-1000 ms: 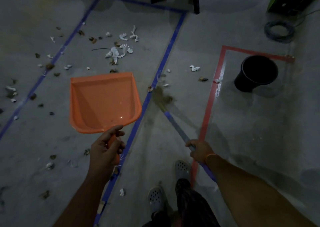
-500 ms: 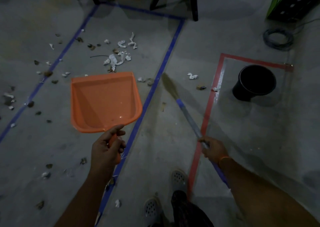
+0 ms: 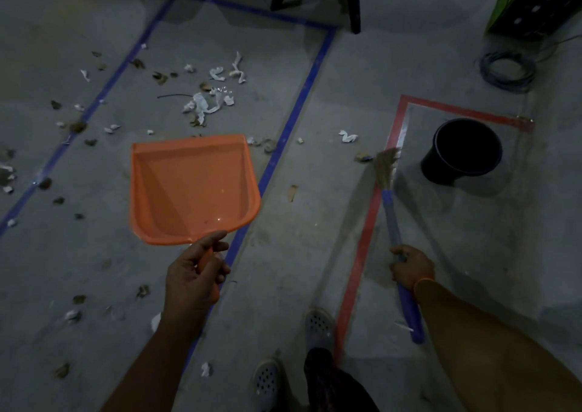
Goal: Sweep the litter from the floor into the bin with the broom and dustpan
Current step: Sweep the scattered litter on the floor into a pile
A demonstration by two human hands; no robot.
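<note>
The dustpan (image 3: 192,188) is bright orange all over, handle included. The broom (image 3: 392,219) has pale straw-coloured bristles and a handle that runs blue, then grey, then blue again. The bin (image 3: 461,152) is plain black. Across the grey floor (image 3: 299,254) run blue tape lines (image 3: 296,109) and red tape lines (image 3: 367,222). The litter (image 3: 208,103) is white paper scraps mixed with brown leaves. The shoes (image 3: 318,326) are pale grey, dotted with holes.

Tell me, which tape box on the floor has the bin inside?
The red tape outline: the black bin stands inside it. The blue tape outline holds scattered litter instead.
</note>
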